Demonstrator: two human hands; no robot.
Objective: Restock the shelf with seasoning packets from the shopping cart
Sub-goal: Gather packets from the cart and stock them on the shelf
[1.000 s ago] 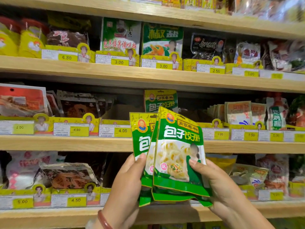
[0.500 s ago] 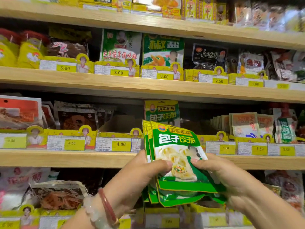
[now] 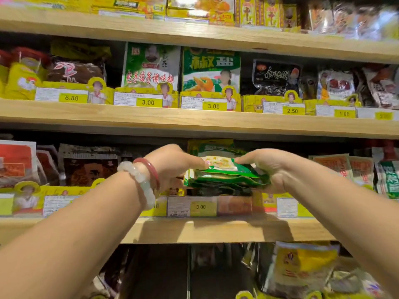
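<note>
Closest to the camera are both forearms, reaching up and forward. The left wrist has two bracelets (image 3: 143,180), a pale beaded one and a thin red one. Below the arms there's a lower shelf with a yellow packet (image 3: 302,270) leaning on the right, kinda blurry.

Then the hands: left hand (image 3: 172,165) and right hand (image 3: 269,167) each grip one end of a stack of green seasoning packets (image 3: 224,175), thumbs on top, fingers curled underneath. The stack is tipped nearly flat, held just over the front lip of the middle shelf (image 3: 216,229), right above a price tag reading 3.00 (image 3: 200,206).

Just behind the stack, one more green packet (image 3: 210,145) of the same kind stands upright in that slot. Red and brown packs sit to the left, pale ones to the right.

Further up, the next shelf (image 3: 194,121) has a green-and-white packet (image 3: 151,65) and a green packet with fried food (image 3: 211,70), tags saying 6.80, 3.00, 3.00, 2.50.
</note>
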